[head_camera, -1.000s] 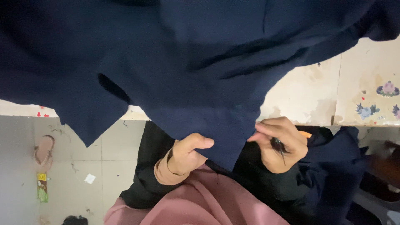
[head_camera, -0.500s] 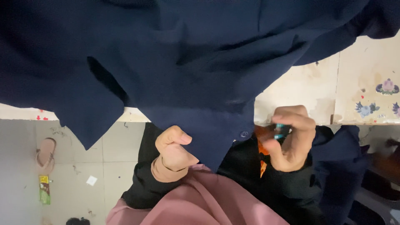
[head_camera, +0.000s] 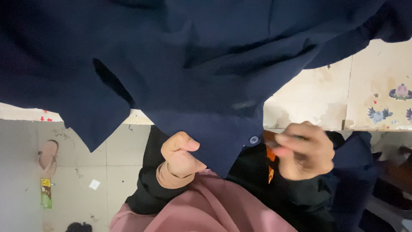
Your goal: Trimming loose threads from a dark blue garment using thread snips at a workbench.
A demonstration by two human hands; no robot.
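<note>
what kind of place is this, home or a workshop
Likely a small garment or tailoring work spot: a navy garment with a button lies over a worn, flower-patterned table, above a littered tile floor with a sandal.

The place looked like a small home tailoring or garment workroom. A large navy garment [head_camera: 193,64] with a sewn-on button [head_camera: 254,139] filled the upper frame, draped over a worn bench [head_camera: 313,103] whose pale top carried faded flower patterns at the right. Below, at lower left, lay a scuffed tiled floor [head_camera: 77,180] with a sandal [head_camera: 46,155], a small packet [head_camera: 45,193] and a paper scrap [head_camera: 94,184].
</note>
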